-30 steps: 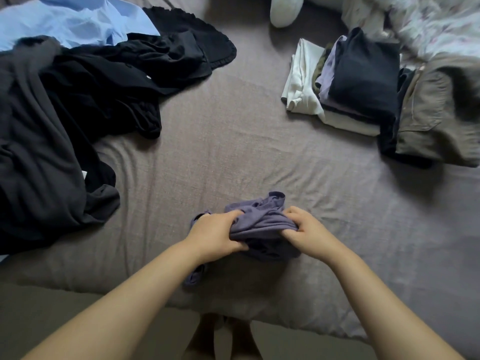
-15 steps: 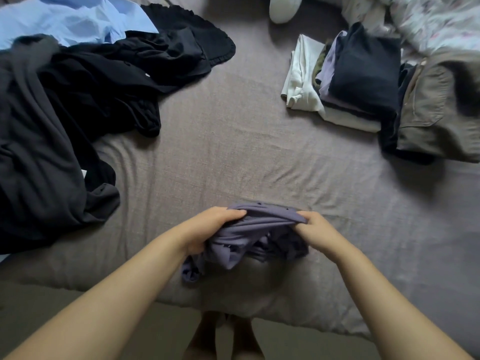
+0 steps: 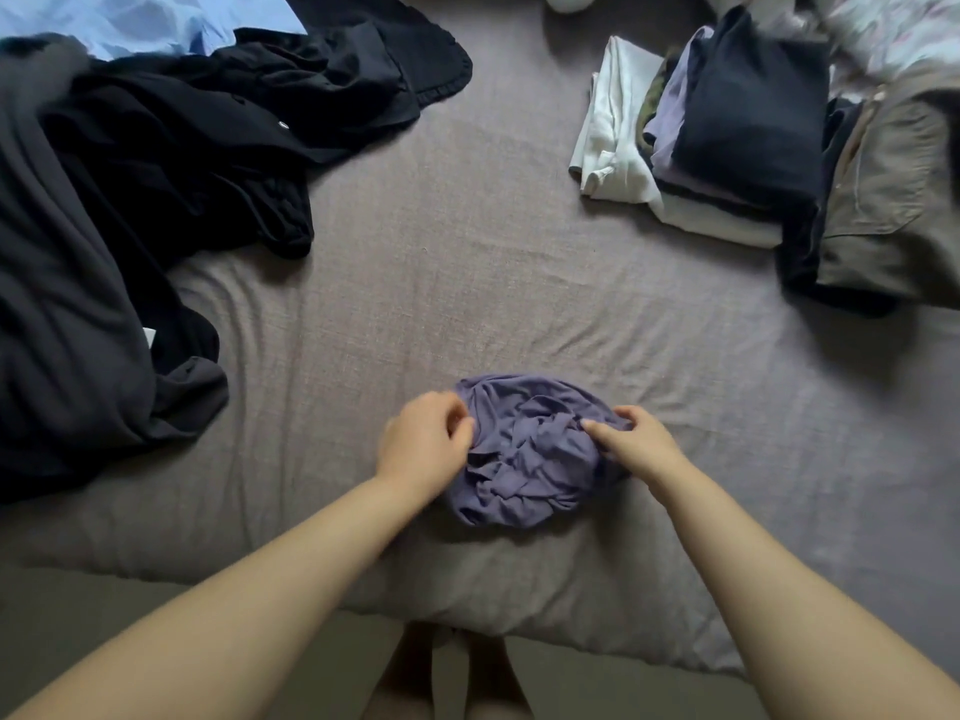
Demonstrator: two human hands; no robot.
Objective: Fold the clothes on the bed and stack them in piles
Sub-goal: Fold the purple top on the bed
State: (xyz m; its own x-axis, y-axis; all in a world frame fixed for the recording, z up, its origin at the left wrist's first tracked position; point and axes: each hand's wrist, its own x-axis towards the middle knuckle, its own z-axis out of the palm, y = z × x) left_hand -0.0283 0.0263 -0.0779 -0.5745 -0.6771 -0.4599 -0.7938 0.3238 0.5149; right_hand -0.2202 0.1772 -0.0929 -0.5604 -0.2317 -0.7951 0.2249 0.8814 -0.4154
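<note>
Hands, two, on one garment. Left hand [image 3: 423,439] pinched the left edge of the purple top [image 3: 524,454], fingers curled; right hand [image 3: 631,439] pinched a fold near its right edge, likely to pull the crumpled cloth flat for folding. Top lay bunched on the bed [image 3: 467,252], near the front edge, within easy reach. Unfolded dark heap [image 3: 130,200] lay far left, well apart. Folded pile [image 3: 727,122] sat far right, probably the top's destination; olive piece [image 3: 893,200] lay just beside it.
</note>
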